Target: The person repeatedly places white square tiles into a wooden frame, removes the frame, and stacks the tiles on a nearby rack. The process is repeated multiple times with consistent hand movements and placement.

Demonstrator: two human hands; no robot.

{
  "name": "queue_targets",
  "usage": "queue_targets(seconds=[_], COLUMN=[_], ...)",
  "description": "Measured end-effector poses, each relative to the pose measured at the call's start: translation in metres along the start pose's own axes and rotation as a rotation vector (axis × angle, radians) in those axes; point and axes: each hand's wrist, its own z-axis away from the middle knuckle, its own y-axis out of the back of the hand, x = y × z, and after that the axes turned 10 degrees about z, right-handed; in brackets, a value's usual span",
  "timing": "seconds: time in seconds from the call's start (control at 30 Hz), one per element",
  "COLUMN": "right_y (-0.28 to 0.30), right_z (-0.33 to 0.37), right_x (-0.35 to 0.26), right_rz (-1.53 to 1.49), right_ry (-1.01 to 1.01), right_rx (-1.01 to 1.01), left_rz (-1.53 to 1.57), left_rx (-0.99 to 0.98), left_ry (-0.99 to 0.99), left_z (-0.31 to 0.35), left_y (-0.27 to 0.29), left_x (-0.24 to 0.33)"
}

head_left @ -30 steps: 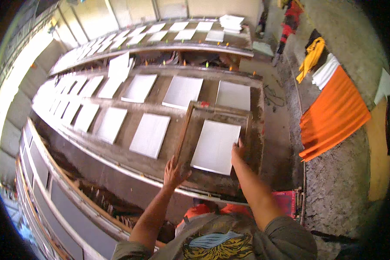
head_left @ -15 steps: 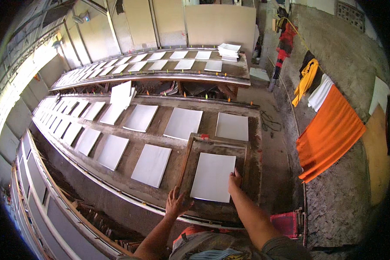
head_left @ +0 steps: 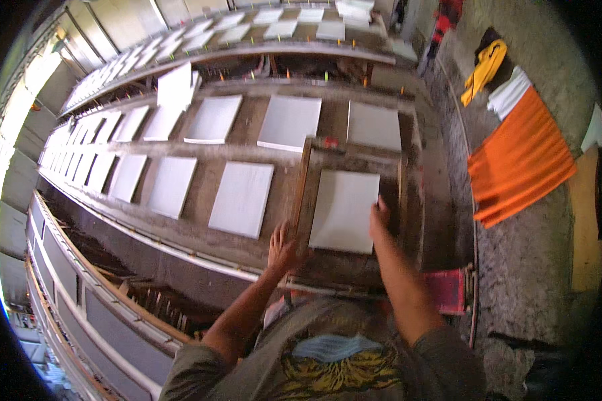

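Note:
A white rectangular sheet (head_left: 345,211) lies flat on the long brown table, inside the outline of a wooden frame (head_left: 304,177). My right hand (head_left: 380,219) is at the sheet's right edge, fingers curled and thumb pointing up. Whether it pinches the edge or holds something small is hidden. My left hand (head_left: 285,248) rests over the frame's lower left side with fingers stretched out, left of the sheet and apart from it. Another white sheet (head_left: 241,199) lies to the left of the frame.
White sheets in two rows run leftward along the table (head_left: 174,235). A second table (head_left: 247,55) with more sheets stands behind. Orange cloth (head_left: 522,160) hangs by the right wall. Near the table's right corner is a red-pink framed panel (head_left: 444,291). Another long frame structure (head_left: 107,304) stands at left.
The view has tilted downward, so the tables sit higher in the picture and more of my shirt shows. Both hands stay at nearly the same places by the frame and sheet.

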Motion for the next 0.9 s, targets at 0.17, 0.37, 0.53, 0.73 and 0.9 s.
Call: queue_targets(seconds=[0.17,0.37,0.53,0.73,0.9], right_y=[-0.002,-0.007,-0.02,-0.024,-0.022], right_z=[0.021,0.016,-0.005,0.016,0.011], right_x=[-0.026,-0.019,0.004,-0.028,-0.019], right_rz=[-0.054,0.132,0.198,0.13,0.27], right_ry=[-0.151,-0.085,-0.108,-0.18,-0.123], right_rx=[0.013,0.051,0.142,0.063,0.062], left_rz=[0.004,-0.05,-0.15,0.038,0.023], left_rx=[-0.016,-0.002,-0.085,-0.052,-0.028], left_ry=[0.029,-0.019,0.029,0.076,0.022], left_z=[-0.008,-0.011,-0.022,-0.012,-0.013], left_y=[0.007,-0.011,-0.01,-0.015,-0.016], left_x=[-0.003,-0.011,-0.004,-0.012,-0.009])
